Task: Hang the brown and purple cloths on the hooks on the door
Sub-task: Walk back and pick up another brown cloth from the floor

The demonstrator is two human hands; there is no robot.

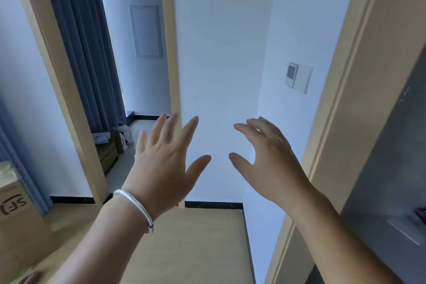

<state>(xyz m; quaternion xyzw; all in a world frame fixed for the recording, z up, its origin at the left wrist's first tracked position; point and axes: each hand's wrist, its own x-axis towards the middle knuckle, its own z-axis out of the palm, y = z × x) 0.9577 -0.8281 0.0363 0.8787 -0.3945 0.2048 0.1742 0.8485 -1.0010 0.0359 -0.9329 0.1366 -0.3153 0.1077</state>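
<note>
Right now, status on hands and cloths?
Left hand open, empty. Right hand open, empty. No brown or purple cloth in clear view, no hooks visible. Nothing blocking the hands.

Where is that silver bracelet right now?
In the head view the silver bracelet sits on the wrist just below the left hand, lower left of centre, in front of the pale doorframe.

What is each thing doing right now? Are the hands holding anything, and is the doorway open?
Left hand: open, fingers spread, holding nothing.
Right hand: open, fingers slightly curled, holding nothing.
Bracelet: worn on the left wrist.
Doorway: open, showing the next room.
Curtain: hanging down, bunched in folds.
Cardboard box: on the floor, top open.
Wall panel: fixed on the wall.
Cloths and hooks: not in view.
</note>
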